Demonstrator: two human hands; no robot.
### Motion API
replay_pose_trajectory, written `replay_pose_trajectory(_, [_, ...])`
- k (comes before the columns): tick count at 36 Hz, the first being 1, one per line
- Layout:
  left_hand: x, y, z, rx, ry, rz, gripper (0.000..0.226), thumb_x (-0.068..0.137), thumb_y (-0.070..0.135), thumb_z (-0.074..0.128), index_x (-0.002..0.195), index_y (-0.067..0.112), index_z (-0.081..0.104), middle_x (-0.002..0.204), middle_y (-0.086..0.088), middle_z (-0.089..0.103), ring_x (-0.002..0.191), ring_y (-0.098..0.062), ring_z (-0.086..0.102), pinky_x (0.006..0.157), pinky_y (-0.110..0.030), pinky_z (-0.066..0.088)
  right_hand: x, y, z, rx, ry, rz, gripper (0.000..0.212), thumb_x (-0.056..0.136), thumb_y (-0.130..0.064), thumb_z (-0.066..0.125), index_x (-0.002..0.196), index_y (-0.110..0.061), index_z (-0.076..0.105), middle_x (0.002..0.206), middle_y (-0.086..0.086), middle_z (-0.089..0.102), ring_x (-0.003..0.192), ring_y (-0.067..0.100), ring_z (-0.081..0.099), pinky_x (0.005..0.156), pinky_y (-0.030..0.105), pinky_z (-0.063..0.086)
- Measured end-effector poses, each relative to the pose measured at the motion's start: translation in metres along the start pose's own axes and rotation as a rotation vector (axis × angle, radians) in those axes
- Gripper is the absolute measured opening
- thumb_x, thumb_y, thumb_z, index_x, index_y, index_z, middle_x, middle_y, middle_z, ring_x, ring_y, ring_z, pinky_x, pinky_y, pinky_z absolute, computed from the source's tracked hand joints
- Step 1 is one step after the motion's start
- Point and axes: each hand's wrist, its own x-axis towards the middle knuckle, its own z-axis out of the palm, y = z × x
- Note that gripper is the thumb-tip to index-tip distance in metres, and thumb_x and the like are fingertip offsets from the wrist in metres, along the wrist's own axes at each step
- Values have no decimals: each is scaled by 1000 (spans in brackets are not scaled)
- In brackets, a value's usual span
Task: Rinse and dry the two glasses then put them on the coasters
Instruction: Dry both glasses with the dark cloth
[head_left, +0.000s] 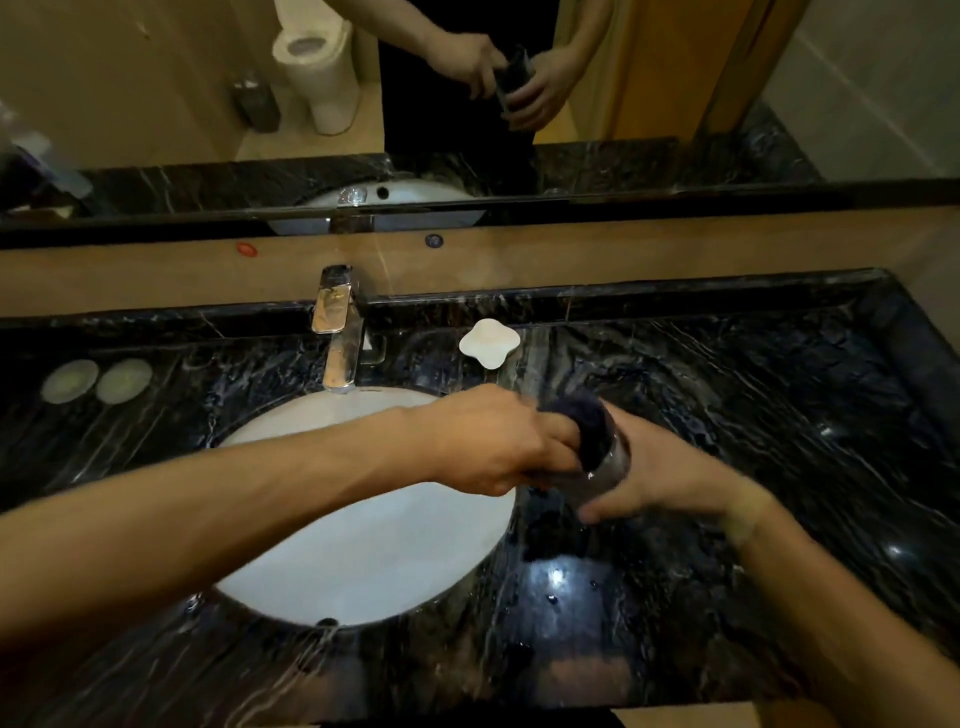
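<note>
My right hand (660, 483) grips a clear glass (610, 467), tilted with its mouth toward the left, above the counter just right of the sink. My left hand (498, 441) pinches a dark cloth (587, 428) that is stuffed into the glass's mouth. Two round pale coasters (70, 381) (124, 380) lie side by side on the counter at the far left, with nothing on them. I see only this one glass.
A white oval sink (363, 561) is set in the black marble counter (753, 415), with a chrome tap (337, 332) behind it. A white soap dish (489, 342) sits right of the tap. A mirror (156, 104) runs along the back.
</note>
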Motion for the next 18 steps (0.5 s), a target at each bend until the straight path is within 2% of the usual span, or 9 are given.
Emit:
replay_pose_trajectory(2, [1,4,-9,128,-35,119,34,89,17,57,119,31,62,121,10,61,84,-28,61,50,-28,33,-4,-5,-9,26,-181,12,90,52,6,90,128,-22,50,127,-6,62,116,-3,56,96,11,40])
replay_pose_trajectory(4, [2,4,-17,204,-35,175,37,89,15,51,119,32,63,119,12,62,80,-26,59,49,-26,26,-5,-5,-10,-3,-202,11,87,52,2,89,127,-20,52,125,-4,65,116,1,58,97,15,41])
replay_pose_trajectory(7, [4,-5,-20,192,-2,149,29,88,24,54,114,30,66,111,11,66,73,-26,60,49,-27,28,-1,-4,-3,-99,-7,-54,79,54,-3,90,120,-29,56,111,-22,67,104,-5,61,90,12,42])
replay_pose_trajectory(9, [10,-9,-20,121,-25,15,26,88,45,61,107,28,67,104,7,66,75,-27,62,52,-29,37,4,-3,4,-137,177,-100,74,54,-7,91,114,-34,57,106,-23,67,97,-6,62,83,15,44])
replay_pose_trajectory(10, [14,-8,-19,100,-37,-74,33,87,54,61,104,27,66,100,6,64,76,-25,62,54,-31,41,6,-3,6,-128,266,-114,73,52,-16,92,113,-37,57,106,-23,67,97,-6,62,82,16,45])
replay_pose_trajectory(12, [21,-6,-14,14,-2,-236,35,85,57,63,100,25,65,97,6,60,79,-22,61,58,-33,44,11,-1,7,-187,430,-124,78,48,-37,91,116,-40,54,107,-21,67,100,-6,60,82,14,45])
replay_pose_trajectory(13, [24,-4,-11,-66,39,-295,34,85,55,64,98,24,65,94,6,58,80,-21,60,60,-34,45,13,0,7,-286,494,-126,82,49,-42,91,121,-38,52,113,-21,64,102,-3,58,83,14,43])
replay_pose_trajectory(15, [27,-2,-3,-260,141,-386,34,85,53,66,96,21,66,88,7,56,78,-19,59,65,-37,49,15,3,8,-514,592,-144,85,59,-39,89,132,-23,50,119,-13,54,105,3,49,83,13,34])
replay_pose_trajectory(18, [32,3,7,-574,234,-586,38,85,52,68,93,15,69,83,-2,65,74,-21,61,70,-41,52,17,9,16,-691,728,-222,67,74,-40,69,131,-9,50,118,6,59,107,18,45,79,18,31])
